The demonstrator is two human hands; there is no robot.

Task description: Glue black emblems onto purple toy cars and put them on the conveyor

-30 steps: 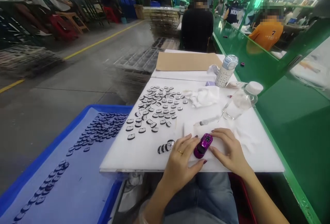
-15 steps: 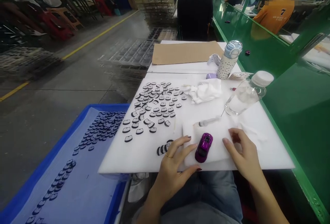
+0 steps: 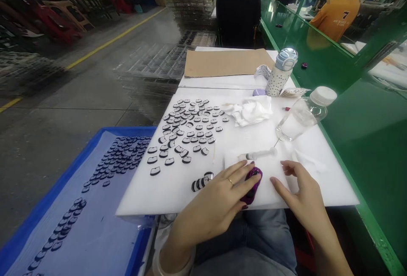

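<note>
A shiny purple toy car [image 3: 251,196] lies near the front edge of the white work surface [image 3: 178,191]. My left hand [image 3: 219,193] reaches over it, fingers across its top and the thumb at its near end, so part of the car is hidden. To the right, my right hand [image 3: 300,189] hovers with thumb and fingers apart and nothing between them. Beyond the car lies a syringe [image 3: 260,154] with its needle pointing towards a clear bottle [image 3: 302,117]. Beside my left hand sits a short row of small black-and-clear curved parts [image 3: 201,182].
Many similar parts [image 3: 184,140] are spread on the surface's left. More lie in a blue tray [image 3: 104,225] lower left. A crumpled white cloth [image 3: 249,110], a dotted drinking bottle [image 3: 281,72] and cardboard [image 3: 225,63] stand farther back. A green conveyor [image 3: 356,119] runs along the right.
My left hand has moved right and onto the toy car, its fingers now covering part of it. My right hand has barely moved. The view has shifted slightly.
</note>
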